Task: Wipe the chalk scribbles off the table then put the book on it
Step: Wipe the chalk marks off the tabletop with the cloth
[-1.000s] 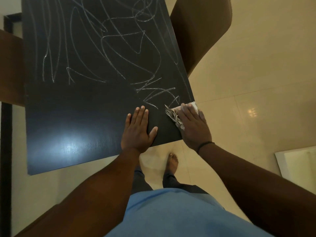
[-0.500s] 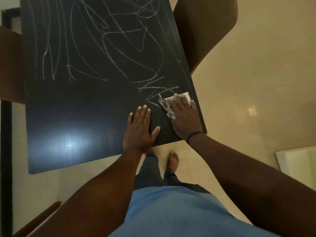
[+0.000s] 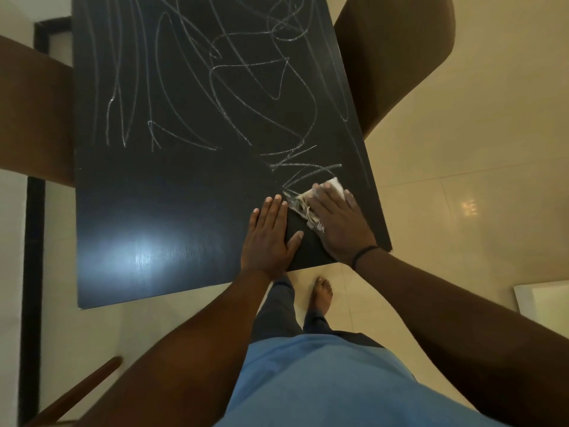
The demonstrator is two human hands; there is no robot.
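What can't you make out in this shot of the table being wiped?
- Cloth: head view; the right hand lies flat over it, so only its edges show.
- Table: its far end is cut off by the top edge, so the full spread of chalk is unknown.
- Book: none is clearly in view; the white thing at the right edge is cut off and unidentifiable.
- Left hand: flat on the table.

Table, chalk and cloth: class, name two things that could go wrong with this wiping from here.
1. The right hand presses the cloth flat near the table's right edge; a sideways stroke could slip off it.
2. Scribbles cover most of the far half, and the cloth is small, so it may smear chalk rather than lift it. The left hand only braces.
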